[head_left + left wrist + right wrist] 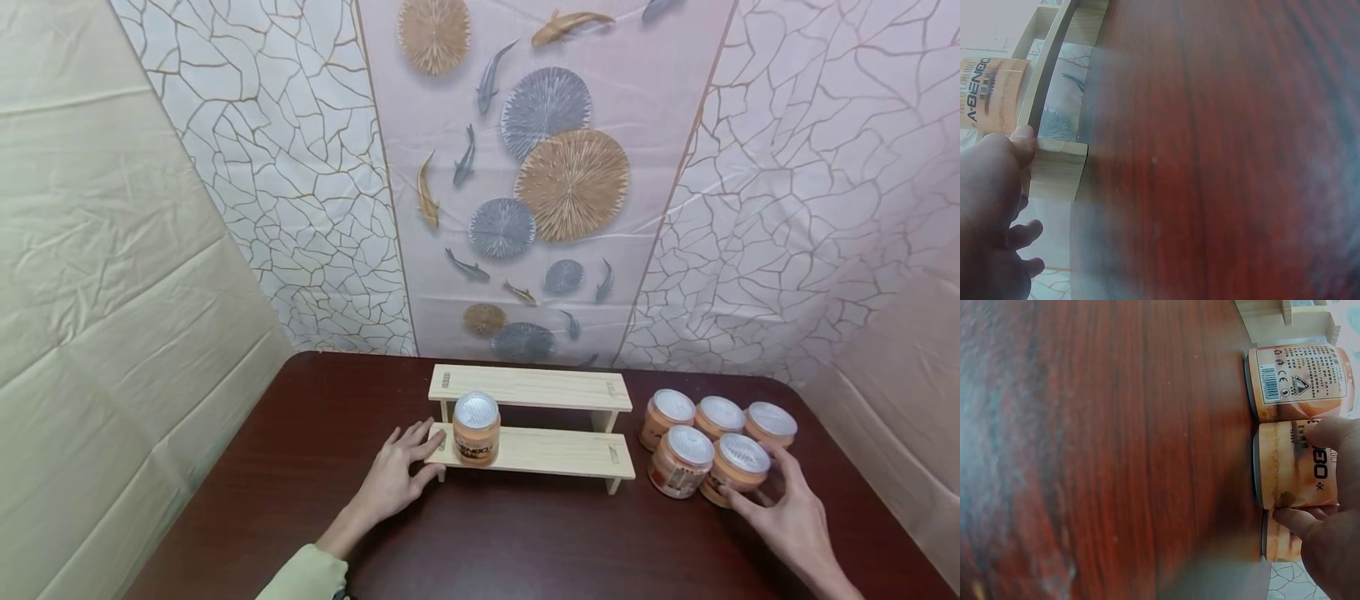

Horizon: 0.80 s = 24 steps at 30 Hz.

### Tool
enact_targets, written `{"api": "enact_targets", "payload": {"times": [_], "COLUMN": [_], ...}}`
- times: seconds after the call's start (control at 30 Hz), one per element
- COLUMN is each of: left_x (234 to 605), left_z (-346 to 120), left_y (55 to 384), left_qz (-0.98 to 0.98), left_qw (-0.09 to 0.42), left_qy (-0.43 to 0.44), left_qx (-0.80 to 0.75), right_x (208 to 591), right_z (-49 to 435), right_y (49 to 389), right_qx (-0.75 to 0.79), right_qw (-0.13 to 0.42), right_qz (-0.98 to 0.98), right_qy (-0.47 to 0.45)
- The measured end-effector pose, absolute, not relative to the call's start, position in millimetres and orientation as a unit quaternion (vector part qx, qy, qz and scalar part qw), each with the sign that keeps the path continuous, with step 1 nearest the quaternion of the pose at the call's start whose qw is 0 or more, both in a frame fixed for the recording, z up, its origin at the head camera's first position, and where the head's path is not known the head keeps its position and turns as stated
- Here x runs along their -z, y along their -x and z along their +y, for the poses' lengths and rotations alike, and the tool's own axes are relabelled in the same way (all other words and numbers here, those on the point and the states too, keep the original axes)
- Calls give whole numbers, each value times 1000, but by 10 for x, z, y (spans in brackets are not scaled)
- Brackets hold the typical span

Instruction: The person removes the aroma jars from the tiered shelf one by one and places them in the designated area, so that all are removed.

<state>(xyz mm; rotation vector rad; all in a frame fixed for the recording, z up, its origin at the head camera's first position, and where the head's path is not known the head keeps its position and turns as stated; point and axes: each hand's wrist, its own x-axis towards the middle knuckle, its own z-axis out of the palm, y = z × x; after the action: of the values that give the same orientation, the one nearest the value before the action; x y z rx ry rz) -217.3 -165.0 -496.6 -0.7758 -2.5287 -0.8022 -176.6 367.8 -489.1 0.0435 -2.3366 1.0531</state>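
Note:
A two-step wooden rack point(555, 450) stands on the dark table, its lower step in front of the raised one. One orange jar with a clear ribbed lid point(476, 425) sits upright at the left of the lower step. My left hand point(390, 479) holds the left end of that step, the thumb on its front edge point(1024, 132). Out at the right, my right hand point(791, 512) grips the front right jar point(731, 477) of a cluster, thumb on its near side and fingers round its right. That jar point(1288, 465) stands upright, apparently still on the table.
Beside the gripped jar stands another front jar point(678, 467), its barcode label point(1300, 381) facing the right wrist camera. Several more jars point(720, 414) stand close behind. Patterned cloth point(517, 167) hangs at the table's back edge, with beige cloth point(90, 333) along the left side.

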Motion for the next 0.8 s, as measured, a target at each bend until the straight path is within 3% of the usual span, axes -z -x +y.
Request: {"api": "enact_targets", "payload": {"times": [0.53,0.8], "left_x": [4965,4949], "left_z": [-1663,-1665], "left_y": [2169,2171], "left_qz": [-899,-899], "left_qw": [187,184], "left_qy": [274,279], "left_qx": [285,283], "right_x": [4849,4481], "right_z": [3663,3406], "right_y": [1752,1879], "right_qx": [-340,-327], "right_qw": [310,501], "right_qz": [-887,-789], "right_qy": [-24,-140]}}
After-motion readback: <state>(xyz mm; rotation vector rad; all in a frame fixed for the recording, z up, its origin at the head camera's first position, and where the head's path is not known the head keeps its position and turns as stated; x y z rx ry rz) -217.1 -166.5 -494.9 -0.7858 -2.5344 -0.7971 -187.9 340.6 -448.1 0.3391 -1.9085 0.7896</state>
